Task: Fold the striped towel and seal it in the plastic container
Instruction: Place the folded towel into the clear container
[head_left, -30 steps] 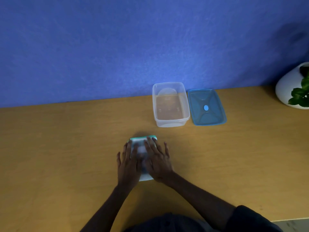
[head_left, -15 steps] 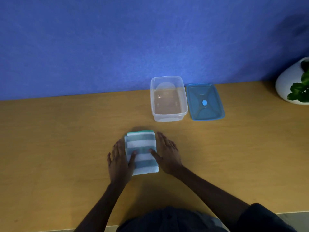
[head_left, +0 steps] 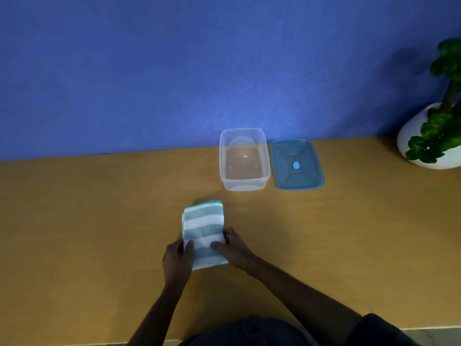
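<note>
Main risk from here: the striped towel (head_left: 203, 233) unfolds on the lift. It's a loose multi-layer stack, gripped only along its near half; the far half sits free on the table (head_left: 99, 221). If the pinch only catches the top layers, the bottom ones drop and the fold opens mid-carry.

Second risk: fit. The folded towel looks close to the footprint of the container (head_left: 244, 159). If it goes in skewed, a corner rides over the rim and the lid (head_left: 296, 164) won't seat. My read, not confirmed.

Third: the container is light and empty. Pushing the towel in one-handed could slide it toward the wall (head_left: 174, 71) or into the lid, which lies just to its right, apparently touching or nearly so.

Hands: left hand (head_left: 177, 258) clamps the towel's near-left edge, thumb on top, fingers curled narrow, likely under the edge but can't tell. Right hand (head_left: 233, 248) pinches the near-right edge, thumb on top, fingers bent at the side. Both closed on the towel, neither spread.

Position: towel is flat on the table between the two hands, near-centre, long axis running near to far. Container sits farther and to the right, well apart from the towel, open. Plant pot (head_left: 429, 143) at far right, out of the path.
</note>
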`<state>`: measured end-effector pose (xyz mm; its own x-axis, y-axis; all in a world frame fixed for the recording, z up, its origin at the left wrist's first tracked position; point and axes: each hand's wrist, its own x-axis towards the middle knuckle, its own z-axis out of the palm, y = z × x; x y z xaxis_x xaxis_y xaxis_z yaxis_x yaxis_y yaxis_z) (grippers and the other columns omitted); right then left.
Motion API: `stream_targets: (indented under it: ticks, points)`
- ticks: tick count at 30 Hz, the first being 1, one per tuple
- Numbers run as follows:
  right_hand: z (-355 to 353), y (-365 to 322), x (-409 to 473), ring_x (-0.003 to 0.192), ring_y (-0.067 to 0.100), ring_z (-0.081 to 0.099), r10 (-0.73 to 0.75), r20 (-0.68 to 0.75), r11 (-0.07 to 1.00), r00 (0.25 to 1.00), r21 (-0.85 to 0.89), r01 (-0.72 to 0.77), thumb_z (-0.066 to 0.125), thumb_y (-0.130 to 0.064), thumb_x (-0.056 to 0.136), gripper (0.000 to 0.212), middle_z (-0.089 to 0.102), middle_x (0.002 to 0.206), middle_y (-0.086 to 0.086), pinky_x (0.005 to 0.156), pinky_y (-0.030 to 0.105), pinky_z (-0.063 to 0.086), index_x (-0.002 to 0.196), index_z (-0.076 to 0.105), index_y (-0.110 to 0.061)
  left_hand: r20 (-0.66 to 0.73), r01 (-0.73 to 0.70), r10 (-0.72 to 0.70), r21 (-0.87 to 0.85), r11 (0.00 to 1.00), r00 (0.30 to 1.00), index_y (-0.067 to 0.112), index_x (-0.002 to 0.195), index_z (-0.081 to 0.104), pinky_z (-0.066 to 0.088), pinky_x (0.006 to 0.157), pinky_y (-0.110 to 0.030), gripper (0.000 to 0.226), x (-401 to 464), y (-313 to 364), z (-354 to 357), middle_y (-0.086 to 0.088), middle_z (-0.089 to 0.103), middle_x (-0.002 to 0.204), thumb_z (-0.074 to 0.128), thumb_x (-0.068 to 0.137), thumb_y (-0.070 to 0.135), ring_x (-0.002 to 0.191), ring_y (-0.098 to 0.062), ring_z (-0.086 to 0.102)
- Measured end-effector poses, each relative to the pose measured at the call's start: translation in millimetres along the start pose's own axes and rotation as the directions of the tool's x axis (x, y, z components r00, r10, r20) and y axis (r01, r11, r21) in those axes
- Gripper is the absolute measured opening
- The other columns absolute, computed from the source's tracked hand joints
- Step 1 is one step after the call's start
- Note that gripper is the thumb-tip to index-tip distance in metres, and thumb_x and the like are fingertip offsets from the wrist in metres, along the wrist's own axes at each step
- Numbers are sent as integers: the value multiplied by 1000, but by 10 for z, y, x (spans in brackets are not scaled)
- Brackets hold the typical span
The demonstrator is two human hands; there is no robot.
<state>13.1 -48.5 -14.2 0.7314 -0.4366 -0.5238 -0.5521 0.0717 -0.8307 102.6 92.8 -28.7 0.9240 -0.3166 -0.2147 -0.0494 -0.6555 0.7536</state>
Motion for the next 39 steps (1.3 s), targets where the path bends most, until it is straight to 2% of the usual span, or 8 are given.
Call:
stream_targets:
  ticks: [3, 6, 12, 16, 21, 28, 34, 39]
  points:
    - [-93, -45, -17, 95, 15, 62, -15, 46, 992, 999, 123, 9, 68, -26, 86, 39, 62, 114, 3, 77, 28, 53, 118, 50, -12, 89, 197, -180, -256, 946, 980, 9, 107, 67, 52, 73, -42, 25, -6, 116, -31, -12, 68, 98, 57, 94, 28, 89, -32, 64]
    - [-219, -127, -36, 94, 16, 64, -19, 55, 976, 998, 216, 7, 69, -24, 86, 39, 64, 113, 5, 75, 27, 54, 119, 52, -13, 235, 357, -274, -492, 794, 933, 7, 107, 65, 48, 75, -45, 26, -9, 291, -105, -16, 67, 100, 59, 92, 27, 92, -35, 63]
    - [-670, -352, -79, 85, 13, 66, -137, -15, 949, 990, 285, 136, 71, -23, 86, 36, 70, 109, 9, 65, 20, 55, 116, 57, -9, 255, 292, -159, -662, 690, 954, 8, 99, 68, 52, 64, -34, 16, 40, 751, -192, -10, 70, 97, 64, 87, 17, 86, -25, 66]
    - [-1007, -522, -13, 92, 19, 69, -253, -155, 949, 955, 152, 276, 73, -25, 84, 27, 74, 106, 8, 83, 38, 56, 107, 66, -13, 124, 121, -52, -650, 751, 991, 12, 99, 70, 47, 62, -36, 14, 193, 1077, -64, -7, 70, 88, 67, 86, 17, 78, -24, 63]
    - [-1382, -725, 191, 80, 15, 66, -301, -331, 949, 895, -6, 316, 72, -24, 83, 20, 73, 93, 1, 73, 31, 53, 99, 71, -13, 77, 3, 49, -567, 824, 996, 11, 118, 63, 53, 50, -22, 34, 560, 1490, 208, 6, 73, 80, 69, 86, 17, 66, -6, 64]
    - [-1746, -946, 570, 85, 23, 67, -289, -473, 957, 832, -149, 248, 71, -26, 82, 23, 75, 92, 7, 76, 33, 51, 97, 74, -9, 73, -17, 58, -475, 880, 996, -1, 107, 70, 56, 89, -51, 30, 1124, 1967, 543, -20, 73, 101, 74, 78, 7, 89, -28, 68]
    - [-1863, -973, 833, 83, 25, 68, -281, -489, 954, 826, -238, 184, 69, -29, 82, 21, 75, 84, 8, 71, 33, 50, 87, 75, -9, 14, -25, 31, -317, 948, 999, 5, 104, 74, 51, 82, -27, 31, 1348, 2136, 710, -12, 75, 100, 78, 74, 16, 90, -24, 68]
    - [-1895, -987, 957, 84, 29, 67, -263, -497, 954, 827, -263, 145, 69, -31, 82, 22, 75, 83, 10, 73, 37, 53, 87, 75, -10, -12, -41, 39, -218, 975, 999, 5, 106, 73, 48, 84, -25, 34, 1446, 2203, 761, -11, 74, 105, 77, 76, 19, 90, -20, 65]
